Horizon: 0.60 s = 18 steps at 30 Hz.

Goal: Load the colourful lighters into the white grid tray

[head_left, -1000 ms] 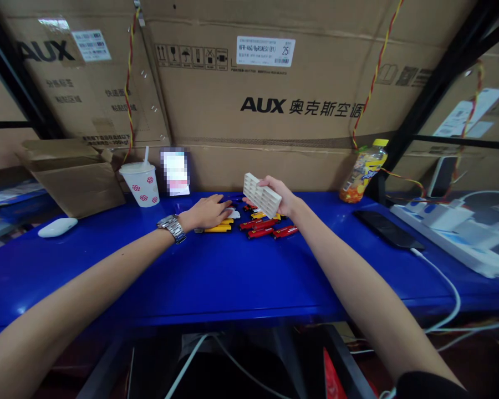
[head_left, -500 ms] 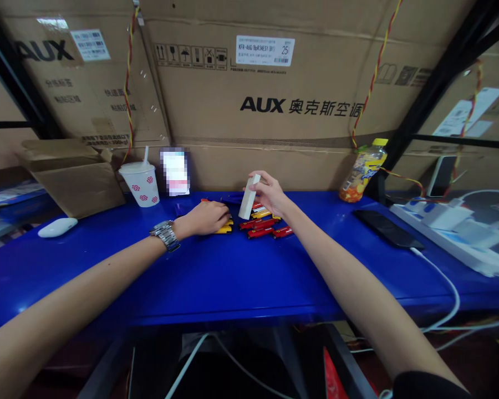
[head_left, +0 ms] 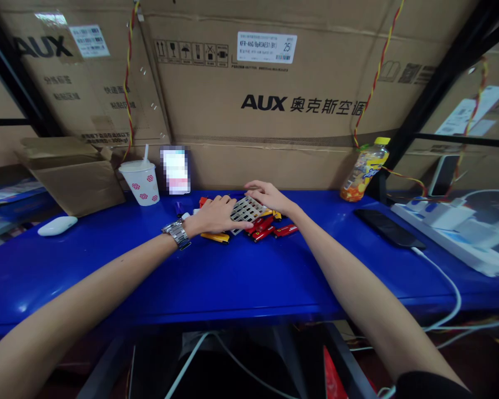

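A white plastic grid rack [head_left: 247, 209] lies tilted low over the pile of lighters, in the middle of the blue table [head_left: 249, 277]. My left hand [head_left: 214, 215] rests across its left end, and my right hand [head_left: 270, 198] has its fingers on its far right corner. Red lighters [head_left: 261, 228] lie beneath and to the right of the rack. Yellow lighters [head_left: 215, 237] show under my left hand. Parts of the pile are hidden by the hands and the rack.
A paper cup with a straw [head_left: 139, 180] and a blurred card [head_left: 174, 170] stand behind my left hand. To the right are a plastic bottle [head_left: 365, 170], a black phone [head_left: 386, 228] and a white power strip [head_left: 449, 230]. A white mouse [head_left: 57, 225] lies left.
The rack, held up in my right hand earlier, now lies low over the lighters. Both hands have come together on it, with my left hand moved rightward onto its end.
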### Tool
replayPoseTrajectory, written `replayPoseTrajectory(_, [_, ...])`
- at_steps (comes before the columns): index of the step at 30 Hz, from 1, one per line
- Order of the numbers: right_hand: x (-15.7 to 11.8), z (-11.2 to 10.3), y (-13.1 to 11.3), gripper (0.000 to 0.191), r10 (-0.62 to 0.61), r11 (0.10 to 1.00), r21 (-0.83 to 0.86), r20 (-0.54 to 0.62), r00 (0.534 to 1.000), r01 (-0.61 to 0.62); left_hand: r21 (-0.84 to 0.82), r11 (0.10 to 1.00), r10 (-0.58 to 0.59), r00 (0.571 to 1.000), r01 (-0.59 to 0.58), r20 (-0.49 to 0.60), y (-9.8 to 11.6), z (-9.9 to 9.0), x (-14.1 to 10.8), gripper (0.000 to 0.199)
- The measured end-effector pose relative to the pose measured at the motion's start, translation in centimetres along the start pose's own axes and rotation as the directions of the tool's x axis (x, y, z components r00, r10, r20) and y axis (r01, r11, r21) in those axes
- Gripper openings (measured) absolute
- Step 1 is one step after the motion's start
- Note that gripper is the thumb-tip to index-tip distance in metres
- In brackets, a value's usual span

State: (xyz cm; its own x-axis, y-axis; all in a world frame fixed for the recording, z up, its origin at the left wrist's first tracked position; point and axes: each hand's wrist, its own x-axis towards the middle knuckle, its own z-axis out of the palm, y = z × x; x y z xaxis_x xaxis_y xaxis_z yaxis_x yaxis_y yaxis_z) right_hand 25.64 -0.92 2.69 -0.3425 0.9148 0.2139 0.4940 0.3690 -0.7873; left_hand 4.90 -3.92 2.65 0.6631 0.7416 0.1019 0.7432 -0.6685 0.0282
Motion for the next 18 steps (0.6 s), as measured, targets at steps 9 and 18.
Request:
replayPoseTrajectory(9, [0.0, -1.8, 1.2, 0.038, -0.057, 0.856, -0.512, 0.059, 0.997, 0.079, 0.014, 0.999, -0.041, 0.985, 0.039, 0.167, -0.5, -3.0, -0.4, 0.064])
replayPoseTrajectory(18, [-0.3, -2.3, 0.8, 0.039, -0.059, 0.840, -0.537, 0.059, 0.997, 0.082, 0.033, 0.994, -0.106, 0.953, 0.101, 0.284, -2.8, -5.8, -0.8, 0.062])
